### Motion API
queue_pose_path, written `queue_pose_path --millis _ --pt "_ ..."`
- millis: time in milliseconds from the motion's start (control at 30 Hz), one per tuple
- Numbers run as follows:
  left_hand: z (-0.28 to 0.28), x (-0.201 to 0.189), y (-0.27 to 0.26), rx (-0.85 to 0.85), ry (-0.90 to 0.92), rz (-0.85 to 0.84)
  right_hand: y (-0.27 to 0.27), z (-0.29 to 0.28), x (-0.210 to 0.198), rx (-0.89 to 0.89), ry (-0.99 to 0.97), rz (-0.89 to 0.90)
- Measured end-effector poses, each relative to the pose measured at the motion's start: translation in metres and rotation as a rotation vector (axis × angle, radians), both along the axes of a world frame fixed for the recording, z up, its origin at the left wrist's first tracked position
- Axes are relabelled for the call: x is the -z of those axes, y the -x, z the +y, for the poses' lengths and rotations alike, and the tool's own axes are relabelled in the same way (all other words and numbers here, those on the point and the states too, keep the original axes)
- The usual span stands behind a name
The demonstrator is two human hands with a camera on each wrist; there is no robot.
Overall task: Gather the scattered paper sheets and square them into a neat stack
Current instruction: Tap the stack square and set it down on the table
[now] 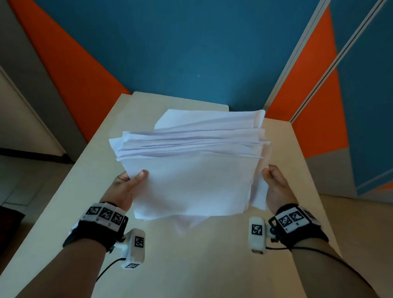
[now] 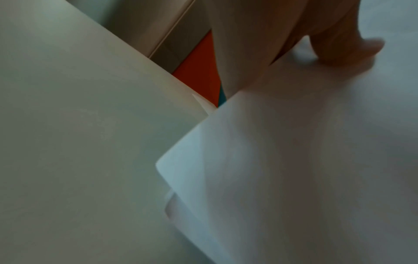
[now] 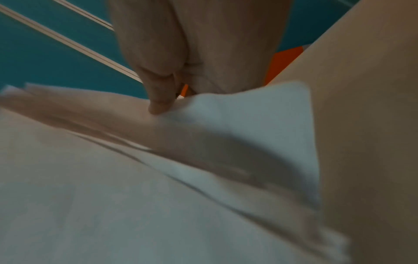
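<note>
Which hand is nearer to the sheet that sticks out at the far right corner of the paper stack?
Right. The right hand grips the stack's right edge, below that sheet; the left hand pinches the opposite, left edge.

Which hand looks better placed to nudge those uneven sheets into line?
Probably the right hand. It holds the paper stack at the side where loose sheet edges fan out and one corner hangs free, so it could tap them in. The left hand has its thumb clamped on top, steadying the stack.
</note>
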State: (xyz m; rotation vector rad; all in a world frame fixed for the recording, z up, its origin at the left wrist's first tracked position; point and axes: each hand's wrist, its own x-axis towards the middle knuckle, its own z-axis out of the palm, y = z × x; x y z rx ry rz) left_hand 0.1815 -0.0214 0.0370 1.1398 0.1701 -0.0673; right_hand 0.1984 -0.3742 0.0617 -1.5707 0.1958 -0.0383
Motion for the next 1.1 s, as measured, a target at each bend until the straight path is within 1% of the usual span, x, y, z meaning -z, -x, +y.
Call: queue_pose_path --millis 67,100,200,267,333,400,433,467,500,567,633,667,733,800,867,900,967,1000,1033,1100 --pt "0.002 0.000 0.001 -0.004 0.002 -0.012 0.004 -0.002 -0.004 -0.055 0.090 0.040" --pt "0.003 0.000 0.001 0.001 -0.006 -0.015 0.002 -0.002 -0.012 -0.054 0.114 0.016" --pt "0.004 0.002 0.001 0.023 -0.066 0.005 -0.003 0.010 -0.066 0.016 0.161 -0.199" --pt "0.002 0.004 0.002 0.025 -0.078 0.017 -0.014 0.024 -0.098 -0.051 0.199 -0.308" --pt "0.000 0.005 0.003 0.007 -0.081 0.009 -0.026 0.037 -0.113 -0.120 0.399 -0.366" --pt "-0.001 0.005 0.003 -0.006 -0.099 -0.002 -0.033 0.045 -0.121 -0.112 0.552 -0.414" --pt "-0.002 0.003 0.002 -0.003 -0.099 -0.021 -0.034 0.044 -0.123 -0.113 0.544 -0.430" --pt "-0.003 -0.002 0.002 -0.014 -0.099 -0.032 -0.033 0.040 -0.123 -0.129 0.485 -0.427" --pt "-0.002 -0.003 -0.002 -0.039 -0.106 -0.048 -0.031 0.033 -0.123 -0.169 0.384 -0.396" --pt "0.000 -0.009 -0.008 -0.060 -0.114 -0.050 -0.030 0.016 -0.114 -0.298 0.195 -0.264" --pt "0.003 -0.017 -0.014 -0.087 -0.127 -0.064 -0.026 0.010 -0.094 -0.365 0.185 -0.100" --pt "0.004 -0.022 -0.017 -0.109 -0.137 -0.067 -0.023 0.010 -0.084 -0.375 0.188 -0.056" --pt "0.005 -0.030 -0.022 -0.142 -0.171 -0.098 -0.020 0.009 -0.069 -0.399 0.108 -0.003" --pt "0.004 -0.039 -0.027 -0.115 -0.116 -0.161 -0.018 0.010 -0.066 -0.450 0.036 0.021" --pt "0.003 -0.049 -0.032 -0.105 -0.094 -0.211 -0.019 0.010 -0.070 -0.498 0.074 0.046" --pt "0.004 -0.051 -0.034 -0.111 -0.102 -0.223 -0.020 0.012 -0.068 -0.475 0.128 0.057" --pt "0.003 -0.057 -0.039 -0.120 -0.133 -0.251 -0.025 0.017 -0.063 -0.278 0.363 0.047" --pt "0.002 -0.060 -0.040 -0.121 -0.131 -0.260 -0.028 0.016 -0.059 -0.175 0.409 0.058" --pt "-0.001 -0.063 -0.039 -0.113 -0.116 -0.274 -0.027 0.019 -0.058 -0.080 0.364 0.066" --pt "-0.005 -0.069 -0.037 -0.078 -0.107 -0.307 -0.023 0.028 -0.059 0.035 0.228 0.058"
